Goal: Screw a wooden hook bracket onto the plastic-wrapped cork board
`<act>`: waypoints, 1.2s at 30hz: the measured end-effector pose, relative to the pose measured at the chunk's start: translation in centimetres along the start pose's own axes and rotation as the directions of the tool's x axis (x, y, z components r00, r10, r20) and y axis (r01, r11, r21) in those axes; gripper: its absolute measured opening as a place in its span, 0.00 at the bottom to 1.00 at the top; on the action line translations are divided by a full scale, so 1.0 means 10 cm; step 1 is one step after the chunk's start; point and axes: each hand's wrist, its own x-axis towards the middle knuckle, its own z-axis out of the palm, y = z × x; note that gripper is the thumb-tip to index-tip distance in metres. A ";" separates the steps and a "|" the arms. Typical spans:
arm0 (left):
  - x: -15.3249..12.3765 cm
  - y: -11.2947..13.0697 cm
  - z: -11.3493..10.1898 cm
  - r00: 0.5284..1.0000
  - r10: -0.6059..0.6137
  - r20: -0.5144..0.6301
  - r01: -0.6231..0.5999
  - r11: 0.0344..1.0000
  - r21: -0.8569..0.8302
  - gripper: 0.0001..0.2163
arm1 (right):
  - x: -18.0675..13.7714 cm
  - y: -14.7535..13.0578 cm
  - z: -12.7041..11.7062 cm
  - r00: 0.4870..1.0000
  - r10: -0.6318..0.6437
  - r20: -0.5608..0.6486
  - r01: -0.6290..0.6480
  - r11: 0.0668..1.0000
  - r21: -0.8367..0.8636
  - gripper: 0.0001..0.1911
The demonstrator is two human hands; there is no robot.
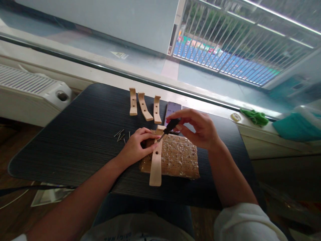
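A pale wooden hook (156, 170) with two holes lies across a block wrapped in brown tape (179, 159), its lower end reaching past the block's front edge. My left hand (140, 144) pinches the hook near its upper hole from the left. In my right hand (198, 127) is a screwdriver (172, 126) with a black handle, held at a slant between thumb and fingers. Its tip meets the upper hole, where a small screw head seems to sit. Several loose screws (119, 134) lie left of my left hand.
Three more wooden hooks (143, 106) lie at the back of the dark table (75, 134). Beside them is a phone (173, 107), partly behind my right hand. A green cloth (254, 117) and a tape roll (235, 116) rest on the windowsill. A radiator (32, 83) stands left.
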 end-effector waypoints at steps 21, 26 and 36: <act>0.00 0.00 0.00 1.000 0.005 -0.006 -0.005 1.000 -0.010 0.11 | 0.01 0.03 -0.03 0.998 0.018 -0.056 -0.018 1.000 0.013 0.12; 0.00 -0.01 0.01 1.000 0.009 -0.007 -0.009 1.000 -0.011 0.11 | 0.01 0.04 -0.01 0.996 0.004 -0.086 -0.004 1.000 0.000 0.12; 0.00 0.00 0.01 1.000 0.008 -0.017 -0.008 1.000 -0.011 0.11 | 0.02 0.06 0.03 0.991 -0.013 -0.134 0.012 1.000 -0.012 0.12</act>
